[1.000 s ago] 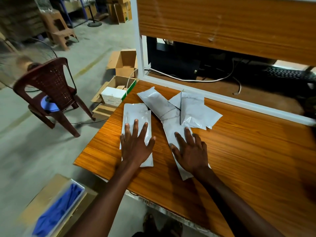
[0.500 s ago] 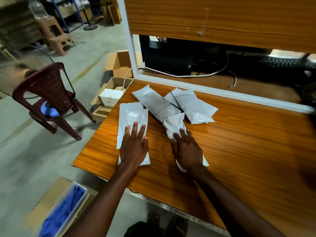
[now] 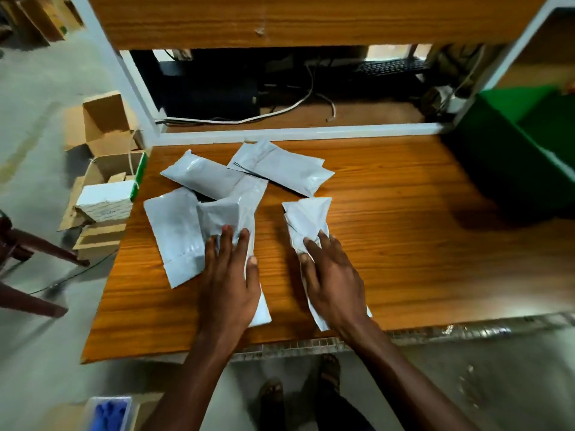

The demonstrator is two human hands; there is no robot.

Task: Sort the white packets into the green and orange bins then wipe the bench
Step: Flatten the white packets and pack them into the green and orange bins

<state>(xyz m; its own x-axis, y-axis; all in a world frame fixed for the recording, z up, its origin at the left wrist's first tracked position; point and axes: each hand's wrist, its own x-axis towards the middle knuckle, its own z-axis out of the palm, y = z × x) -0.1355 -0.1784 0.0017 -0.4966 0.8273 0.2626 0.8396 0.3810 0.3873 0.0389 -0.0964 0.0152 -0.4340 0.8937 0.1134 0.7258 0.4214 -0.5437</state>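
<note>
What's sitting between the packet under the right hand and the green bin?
Nothing: in the head view the stretch of bench from the packet under the right hand across to the green bin is bare wood.

Indoor light, moderate, fairly even. Wooden bench (image 3: 389, 219) lit warm w/ soft sheen near its middle. Green bin (image 3: 510, 169) at right throws a dark shadow across the bench top. Recess behind the bench v. dim, detail lost. Wide-angle lens: edges bend, floor (image 3: 37, 98) at left smeared & blurry. Packets (image 3: 280, 168) slightly soft, low detail. No hard glare.
</note>
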